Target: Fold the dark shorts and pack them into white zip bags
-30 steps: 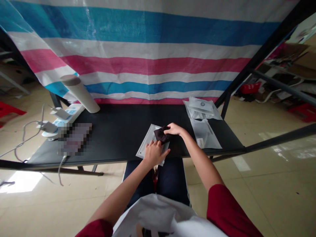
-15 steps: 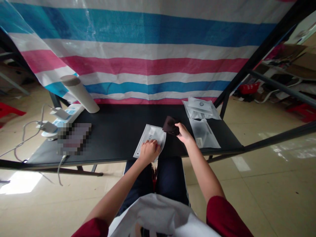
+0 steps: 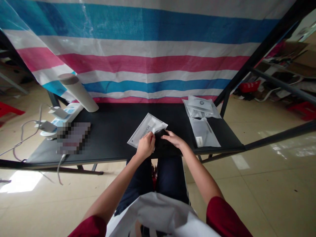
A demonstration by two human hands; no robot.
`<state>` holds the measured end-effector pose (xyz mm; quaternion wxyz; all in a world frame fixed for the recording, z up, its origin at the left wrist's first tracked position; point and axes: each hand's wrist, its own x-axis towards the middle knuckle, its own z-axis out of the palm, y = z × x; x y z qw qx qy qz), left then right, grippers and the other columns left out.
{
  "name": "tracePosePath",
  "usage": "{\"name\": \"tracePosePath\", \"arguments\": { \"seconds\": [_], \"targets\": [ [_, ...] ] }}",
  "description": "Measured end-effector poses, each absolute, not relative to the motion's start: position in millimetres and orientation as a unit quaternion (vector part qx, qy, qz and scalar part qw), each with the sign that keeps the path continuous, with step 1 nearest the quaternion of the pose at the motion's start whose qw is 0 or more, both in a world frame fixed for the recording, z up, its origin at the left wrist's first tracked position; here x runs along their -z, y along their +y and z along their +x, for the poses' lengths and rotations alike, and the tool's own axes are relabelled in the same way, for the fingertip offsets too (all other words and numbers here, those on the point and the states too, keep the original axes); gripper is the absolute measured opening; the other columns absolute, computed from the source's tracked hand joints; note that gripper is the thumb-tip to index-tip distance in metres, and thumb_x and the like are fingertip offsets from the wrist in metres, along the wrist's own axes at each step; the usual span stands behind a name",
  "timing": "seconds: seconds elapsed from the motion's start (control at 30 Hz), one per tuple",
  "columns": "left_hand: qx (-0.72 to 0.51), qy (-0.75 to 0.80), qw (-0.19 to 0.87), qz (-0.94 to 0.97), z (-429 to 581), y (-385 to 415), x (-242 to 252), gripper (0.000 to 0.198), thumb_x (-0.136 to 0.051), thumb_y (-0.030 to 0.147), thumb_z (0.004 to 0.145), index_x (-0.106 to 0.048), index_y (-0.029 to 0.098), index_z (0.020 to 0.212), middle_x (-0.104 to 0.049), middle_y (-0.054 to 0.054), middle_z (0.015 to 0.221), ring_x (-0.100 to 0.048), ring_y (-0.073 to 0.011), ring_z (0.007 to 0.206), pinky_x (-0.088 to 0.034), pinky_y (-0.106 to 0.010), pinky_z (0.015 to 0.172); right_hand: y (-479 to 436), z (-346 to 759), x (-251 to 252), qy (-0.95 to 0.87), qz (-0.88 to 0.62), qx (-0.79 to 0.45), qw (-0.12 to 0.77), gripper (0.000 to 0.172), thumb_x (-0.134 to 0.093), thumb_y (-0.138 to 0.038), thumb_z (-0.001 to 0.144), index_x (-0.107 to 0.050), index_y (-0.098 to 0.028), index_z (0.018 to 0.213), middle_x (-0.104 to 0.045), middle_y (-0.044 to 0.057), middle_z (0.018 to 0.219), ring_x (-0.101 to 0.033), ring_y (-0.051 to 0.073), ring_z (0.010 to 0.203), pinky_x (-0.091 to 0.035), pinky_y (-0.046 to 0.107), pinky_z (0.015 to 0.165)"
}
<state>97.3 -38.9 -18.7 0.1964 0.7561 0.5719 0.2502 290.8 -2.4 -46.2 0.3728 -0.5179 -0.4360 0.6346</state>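
A frosted plastic bag with printed lettering (image 3: 145, 126) lies slanted on the black table in front of me. My left hand (image 3: 146, 144) is closed on its near edge, close to the end that faces right. At that end is a dark folded cloth (image 3: 160, 133), partly hidden by my fingers and hard to tell from the black tabletop. My right hand (image 3: 174, 139) holds the cloth from the right side, thumb and fingers around it. Whether part of the cloth is inside the bag I cannot tell.
Several frosted bags (image 3: 201, 106) are piled at the back right, with a flat one (image 3: 204, 133) in front. On the left stand a white bottle (image 3: 80, 93), a power strip (image 3: 70, 115) with plugs and cables, and a blurred-out phone-like object (image 3: 75, 137). A striped sheet (image 3: 148, 62) hangs behind.
The bag has turned, its right end now raised toward the cloth. My left hand has gone from lying on the bag to gripping its edge. My right hand has brought the cloth left and nearer.
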Motion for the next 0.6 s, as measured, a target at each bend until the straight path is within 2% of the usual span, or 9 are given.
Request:
{"name": "tracePosePath", "arguments": {
  "seconds": [0.1,0.23,0.33,0.47,0.53,0.6],
  "targets": [
    [-0.221,0.553,0.238,0.767,100,-39,14,0.024,-0.035,0.029,0.098,-0.05,0.022,0.081,-0.06,-0.001,0.071,-0.061,-0.0177,0.071,-0.034,-0.026,0.062,3,284,41,-0.428,-0.53,-0.621,0.387,0.035,-0.079,-0.024,0.06,-0.068,-0.02,0.093,-0.073,0.002,0.086,-0.066,0.019,0.08,-0.051,0.029,0.072],
    [-0.212,0.521,0.296,0.772,108,-42,16,0.025,-0.034,0.028,0.099,-0.049,0.022,0.08,-0.058,0.0,0.066,-0.059,-0.0162,0.065,-0.035,-0.026,0.06,7,265,45,-0.318,-0.529,-0.63,0.472,0.024,-0.071,-0.033,0.066,-0.066,-0.019,0.085,-0.069,0.001,0.073,-0.065,0.017,0.068,-0.048,0.025,0.059],
    [-0.215,0.525,0.254,0.783,112,-44,19,0.024,-0.034,0.028,0.099,-0.051,0.022,0.083,-0.06,-0.001,0.072,-0.06,-0.0176,0.069,-0.038,-0.027,0.062,6,254,53,-0.311,-0.543,-0.607,0.49,0.029,-0.068,-0.042,0.069,-0.066,-0.018,0.085,-0.068,0.001,0.071,-0.063,0.016,0.066,-0.045,0.024,0.055],
    [-0.226,0.526,0.148,0.807,110,-46,18,0.022,-0.034,0.023,0.099,-0.054,0.02,0.091,-0.063,-0.007,0.083,-0.061,-0.0212,0.083,-0.044,-0.031,0.071,4,262,60,-0.497,-0.595,-0.478,0.413,0.04,-0.071,-0.055,0.066,-0.062,-0.016,0.062,-0.055,-0.002,0.054,-0.055,0.015,0.059,-0.035,0.023,0.051],
    [-0.226,0.511,0.133,0.819,109,-46,16,0.022,-0.033,0.023,0.099,-0.054,0.019,0.092,-0.063,-0.007,0.082,-0.06,-0.0219,0.085,-0.045,-0.032,0.073,6,270,61,-0.571,-0.61,-0.426,0.346,0.044,-0.072,-0.055,0.064,-0.056,-0.017,0.051,-0.047,-0.003,0.047,-0.052,0.014,0.055,-0.03,0.023,0.049],
    [-0.228,0.505,0.138,0.821,110,-48,15,0.022,-0.033,0.023,0.099,-0.053,0.019,0.091,-0.063,-0.007,0.081,-0.06,-0.0216,0.084,-0.046,-0.032,0.072,8,275,62,-0.597,-0.613,-0.409,0.315,0.043,-0.071,-0.053,0.065,-0.055,-0.017,0.05,-0.045,-0.003,0.046,-0.051,0.014,0.054,-0.028,0.023,0.049]
  ]
}}
